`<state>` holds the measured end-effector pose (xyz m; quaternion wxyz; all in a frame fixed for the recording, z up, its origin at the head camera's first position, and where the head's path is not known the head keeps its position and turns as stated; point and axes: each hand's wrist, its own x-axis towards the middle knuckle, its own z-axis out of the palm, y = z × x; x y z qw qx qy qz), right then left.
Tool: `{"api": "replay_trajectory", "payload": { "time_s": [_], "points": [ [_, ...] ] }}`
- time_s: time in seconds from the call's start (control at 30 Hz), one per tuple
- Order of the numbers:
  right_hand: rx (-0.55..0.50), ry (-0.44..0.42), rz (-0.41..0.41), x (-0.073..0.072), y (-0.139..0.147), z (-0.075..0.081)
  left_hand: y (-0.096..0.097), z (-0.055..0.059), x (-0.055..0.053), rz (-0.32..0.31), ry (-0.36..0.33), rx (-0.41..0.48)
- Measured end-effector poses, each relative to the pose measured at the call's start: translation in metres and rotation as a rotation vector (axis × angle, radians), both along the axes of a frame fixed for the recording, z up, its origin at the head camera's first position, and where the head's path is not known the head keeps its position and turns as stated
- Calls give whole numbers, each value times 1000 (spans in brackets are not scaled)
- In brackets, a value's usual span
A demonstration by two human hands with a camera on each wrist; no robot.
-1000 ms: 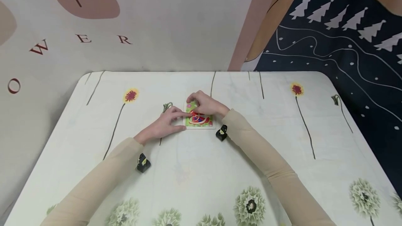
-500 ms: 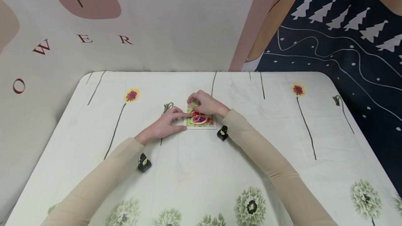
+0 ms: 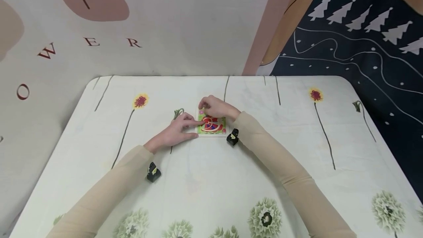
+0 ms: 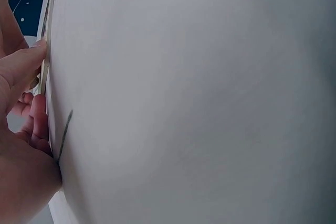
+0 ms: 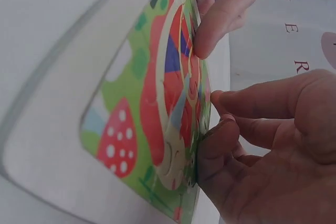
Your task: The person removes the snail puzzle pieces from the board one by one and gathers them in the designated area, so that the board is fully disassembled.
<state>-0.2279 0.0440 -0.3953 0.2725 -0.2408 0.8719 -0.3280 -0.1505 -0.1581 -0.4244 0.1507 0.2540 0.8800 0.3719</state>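
Observation:
A small square picture board with a white border and a red, blue and green cartoon lies flat on the table. My left hand is at its left side: a straight index finger touches the picture, and the thumb rests by the near left corner. Across the far left part bends my right hand, thumb and index fingertips against the board. In the right wrist view, a red spotted mushroom shows on the picture. The right fingers are bent; whether they pinch a piece is hidden. The left wrist view shows the board's thin edge.
A white cloth printed with flowers covers the table. Behind stands a pale wall hanging, with a dark one bearing white trees at the right. Each wrist carries a small black camera.
The right hand has shifted slightly toward the board's far edge, baring a little more of the picture. The left hand stays on the board. The whole head view has drifted slightly.

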Motion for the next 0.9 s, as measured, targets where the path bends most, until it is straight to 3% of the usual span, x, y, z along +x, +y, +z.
{"api": "replay_trajectory", "payload": {
  "time_s": [0.33,0.6,0.9],
  "points": [
    [-50,-38,32,1,2,2,-1,3,1,-2,8,-5],
    [-158,-56,-49,8,6,1,-1,7,1,3,8,-18],
    [-251,-43,-156,11,19,-7,6,18,-5,-49,59,-137]
  ]
}}
